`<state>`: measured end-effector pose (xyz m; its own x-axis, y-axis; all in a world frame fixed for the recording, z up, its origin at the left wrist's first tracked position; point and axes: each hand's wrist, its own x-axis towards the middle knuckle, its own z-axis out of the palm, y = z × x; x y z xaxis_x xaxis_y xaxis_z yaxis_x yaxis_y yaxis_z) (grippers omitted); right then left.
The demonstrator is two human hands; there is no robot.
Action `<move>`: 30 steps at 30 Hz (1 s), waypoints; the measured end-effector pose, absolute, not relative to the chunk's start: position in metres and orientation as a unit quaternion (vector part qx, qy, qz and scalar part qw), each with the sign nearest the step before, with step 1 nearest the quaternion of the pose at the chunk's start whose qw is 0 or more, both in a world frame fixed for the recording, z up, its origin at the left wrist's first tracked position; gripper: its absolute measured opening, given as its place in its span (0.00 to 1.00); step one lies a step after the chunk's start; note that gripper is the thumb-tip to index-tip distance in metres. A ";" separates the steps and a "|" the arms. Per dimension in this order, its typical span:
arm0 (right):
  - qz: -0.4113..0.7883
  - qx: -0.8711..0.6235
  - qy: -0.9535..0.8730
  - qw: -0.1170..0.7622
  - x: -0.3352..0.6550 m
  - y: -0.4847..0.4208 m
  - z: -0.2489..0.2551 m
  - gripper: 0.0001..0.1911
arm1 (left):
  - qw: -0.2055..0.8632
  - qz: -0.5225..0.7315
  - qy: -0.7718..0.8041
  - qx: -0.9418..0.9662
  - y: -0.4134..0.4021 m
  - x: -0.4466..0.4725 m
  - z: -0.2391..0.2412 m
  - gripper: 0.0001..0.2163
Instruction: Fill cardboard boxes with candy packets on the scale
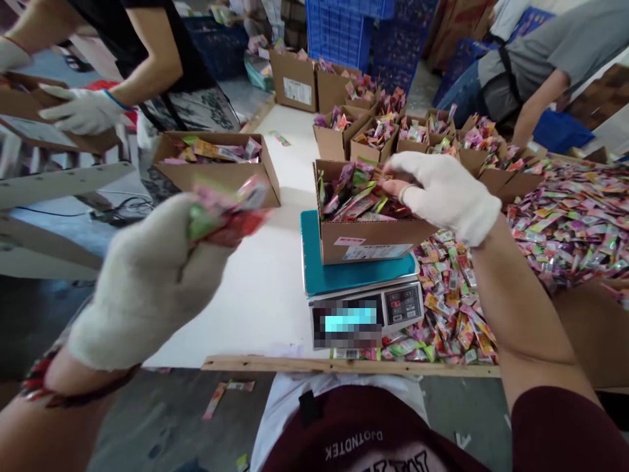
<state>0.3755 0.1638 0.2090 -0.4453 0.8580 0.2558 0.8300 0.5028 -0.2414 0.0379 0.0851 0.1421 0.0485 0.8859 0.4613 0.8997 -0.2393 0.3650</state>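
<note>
My left hand (152,282), in a white glove, is closed around a bunch of small colourful snack packets (228,213), pink, green and red, blurred by motion. It is raised over the left of the white table. My right hand (439,190), gloved with bare fingertips, reaches into the right side of an open cardboard box (378,244). Its thumb and fingers pinch at the snack packets (351,196) inside; which packet they hold is partly hidden. Under the box is a digital scale (314,278) with a teal platform and a lit, pixelated display.
Loose packets lie heaped (580,223) right of the scale. Another filled box (216,174) stands at the left; several more (373,141) fill the table's back. Blue crates (339,39) are stacked behind. One person (162,65) handles a box at left; another (535,72) bends at right.
</note>
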 end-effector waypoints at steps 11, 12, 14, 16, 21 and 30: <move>-0.061 -0.626 -0.754 0.191 0.480 0.105 0.198 0.17 | 0.098 -0.139 -0.415 -0.894 0.183 0.210 0.202 0.10; -0.062 -0.626 -0.753 0.192 0.490 0.102 0.190 0.18 | 0.100 -0.168 -0.412 -0.890 0.180 0.202 0.200 0.13; -0.050 -0.638 -0.747 0.180 0.508 0.098 0.163 0.19 | 0.104 -0.237 -0.412 -0.874 0.164 0.178 0.201 0.18; 0.003 -0.663 -0.736 0.136 0.522 0.098 0.122 0.19 | 0.092 -0.287 -0.407 -0.862 0.142 0.147 0.203 0.21; 0.108 -0.731 -0.673 -0.042 0.523 0.094 0.002 0.30 | 0.045 -0.345 -0.466 -0.813 0.104 0.086 0.198 0.21; 0.073 -0.730 -0.678 -0.035 0.540 0.096 -0.014 0.24 | 0.052 -0.347 -0.494 -0.795 0.102 0.075 0.198 0.21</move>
<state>0.5396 0.0963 -0.0141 0.0691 0.9855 -0.1553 0.9959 -0.0773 -0.0477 0.0750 0.1022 0.1981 0.2706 0.7500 0.6036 0.8218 -0.5065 0.2610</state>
